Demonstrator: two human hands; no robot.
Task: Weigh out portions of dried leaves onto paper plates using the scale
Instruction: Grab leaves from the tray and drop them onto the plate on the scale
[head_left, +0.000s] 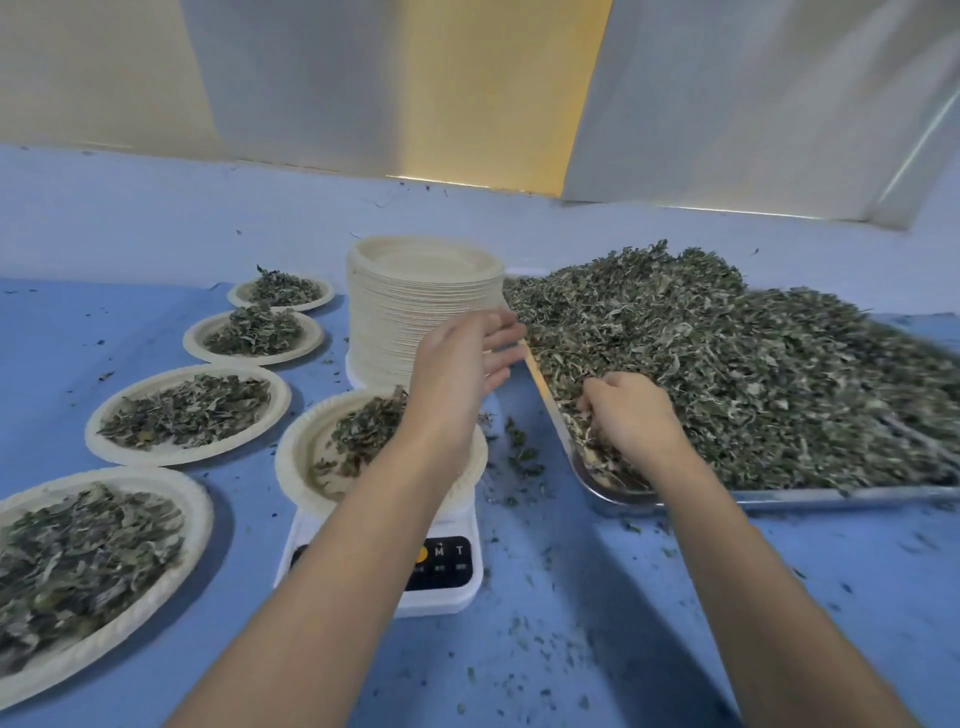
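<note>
**Weighing station: right hand in the leaf tray**

Forearms, both bare, reach in from the bottom edge. Left forearm crosses over the scale (447, 566) and hides its readout; an orange button and the marks M and T show beside it.

Scale sits on the blue desk (571, 623), near centre. On it, one paper plate (297, 457) with a small, loose portion of leaves (363, 436), partly covered by the left wrist.

Left hand (462, 358): above the far edge of that plate, between the plate stack and the tray. Grip open, fingers out fairly straight and blurred, holding nothing that I can make out.

Right hand (628, 415): knuckles up, fingers curled down into the dried leaves (737, 364) at the near left corner of the tray. Grip closed on a bunch of them.

Tray (779, 497): metal, shallow, right of the scale, heaped high with the dried leaves; the heap runs off the right edge of view.

Plate stack (415, 296): tall pile of unused paper plates just behind the scale, beside the tray's far left corner.

Filled plates (101, 434): four in a line down the left side of the desk, each carrying a leaf portion, nearest one cut by the frame edge.

Leaf crumbs (524, 457) lie scattered on the desk, thickest between scale and tray. Pale sheeting (727, 104) hangs behind.
</note>
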